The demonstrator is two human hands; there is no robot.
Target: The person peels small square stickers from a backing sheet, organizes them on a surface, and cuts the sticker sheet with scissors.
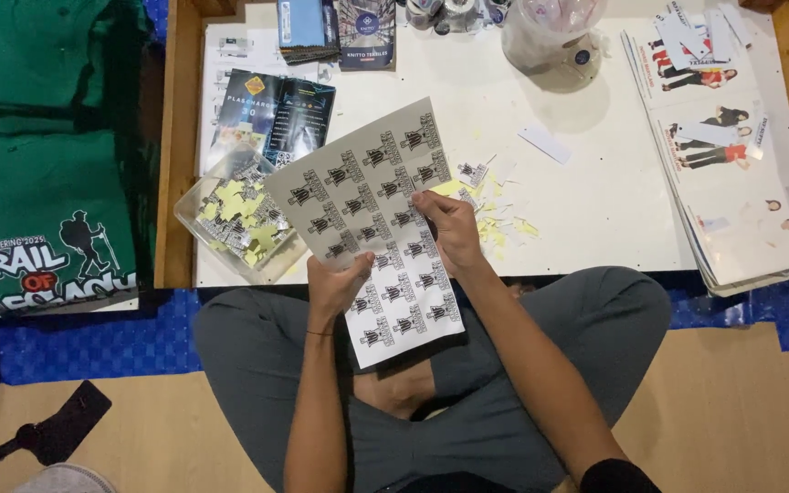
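Crossed legs [522, 365] nearest; our left hand [338, 285] and right hand [449, 228] both pinch the sticker sheet [367, 219], peeling underway; the next sticker wants a fingertip lift, tray [195, 212] at nine o'clock.

— What's lying on the white bench [595, 192]?

— A clear tray [195, 219] of cut stickers hangs over the near edge, with a dark brochure [276, 114] just behind it. Yellow paper scraps [499, 228] are scattered mid-bench, and a white slip [545, 143] lies apart from them.

— And to the right?

— A stack of catalogue pages [732, 183] (photos of people posing). At the far edge, a clear plastic bag [550, 32].

— Off the bench?

— Folded green shirts [43, 183] on the left, above a blue mat [84, 342].
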